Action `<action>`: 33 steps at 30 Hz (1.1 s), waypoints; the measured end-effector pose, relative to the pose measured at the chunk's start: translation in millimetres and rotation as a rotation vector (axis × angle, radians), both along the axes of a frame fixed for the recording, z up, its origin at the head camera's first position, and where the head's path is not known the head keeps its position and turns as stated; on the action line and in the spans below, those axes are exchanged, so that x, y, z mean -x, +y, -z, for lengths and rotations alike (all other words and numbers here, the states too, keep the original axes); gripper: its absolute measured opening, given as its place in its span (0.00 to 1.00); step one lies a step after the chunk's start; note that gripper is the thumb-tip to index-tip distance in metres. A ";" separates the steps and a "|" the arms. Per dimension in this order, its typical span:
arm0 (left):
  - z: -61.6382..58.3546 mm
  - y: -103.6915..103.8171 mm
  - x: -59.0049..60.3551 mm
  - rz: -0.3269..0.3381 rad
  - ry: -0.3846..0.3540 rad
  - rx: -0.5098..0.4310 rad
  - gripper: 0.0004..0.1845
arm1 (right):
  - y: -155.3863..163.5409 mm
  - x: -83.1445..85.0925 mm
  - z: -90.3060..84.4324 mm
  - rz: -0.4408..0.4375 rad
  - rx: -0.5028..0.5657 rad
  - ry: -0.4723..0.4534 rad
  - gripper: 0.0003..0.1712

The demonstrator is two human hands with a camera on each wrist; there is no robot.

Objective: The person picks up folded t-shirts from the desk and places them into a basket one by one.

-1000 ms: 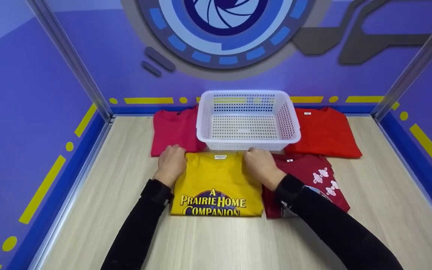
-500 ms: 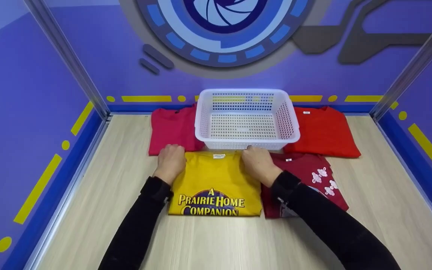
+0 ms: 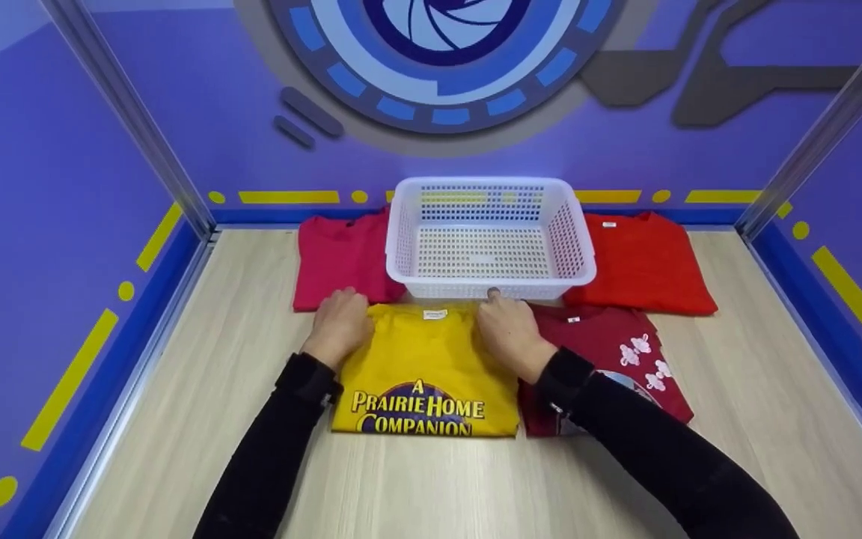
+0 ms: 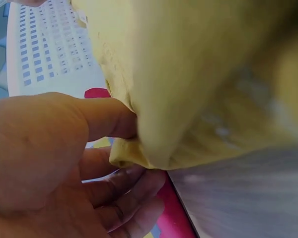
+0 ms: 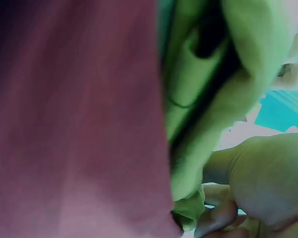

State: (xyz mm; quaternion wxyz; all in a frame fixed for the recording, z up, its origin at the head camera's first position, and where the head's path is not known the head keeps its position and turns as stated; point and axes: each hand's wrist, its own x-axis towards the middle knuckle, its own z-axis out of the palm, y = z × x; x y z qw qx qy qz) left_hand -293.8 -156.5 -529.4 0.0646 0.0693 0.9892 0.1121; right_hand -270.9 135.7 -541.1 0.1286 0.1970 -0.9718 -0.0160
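The folded yellow T-shirt (image 3: pixel 425 370) (lying before the white basket (image 3: pixel 489 237)) is gripped at its far corners, fingers curled under, by the left hand (image 3: pixel 339 326) and right hand (image 3: pixel 507 333).

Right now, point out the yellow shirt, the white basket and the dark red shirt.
yellow shirt (image 3: pixel 423 359): head view, plain cloth above the print.
white basket (image 3: pixel 491 287): head view, near wall.
dark red shirt (image 3: pixel 603 337): head view, bare cloth beside the white flowers.
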 end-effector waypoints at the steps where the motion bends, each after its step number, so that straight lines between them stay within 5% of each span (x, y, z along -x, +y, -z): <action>1: -0.1 -0.4 -0.6 -0.003 0.007 -0.012 0.10 | 0.3 -1.5 -0.8 0.000 0.000 -0.004 0.10; 8: -10.4 -10.8 -11.3 -0.048 0.009 -0.267 0.08 | 7.9 -10.3 -15.9 0.016 0.079 -0.084 0.12; 13: -28.2 -23.9 -19.2 -0.047 -0.026 -0.399 0.17 | 24.5 -15.4 -29.6 -0.040 0.274 -0.091 0.06; 18: -48.2 -35.9 -26.5 0.008 0.009 -0.460 0.13 | 46.2 -19.0 -48.3 -0.096 0.460 -0.139 0.07; 26: -94.6 -43.1 -44.3 0.090 0.129 -0.506 0.10 | 68.4 -29.4 -99.1 -0.068 0.583 -0.304 0.08; 33: -142.1 -37.7 -63.0 0.134 0.254 -0.512 0.09 | 78.7 -43.5 -143.4 -0.075 0.607 -0.226 0.12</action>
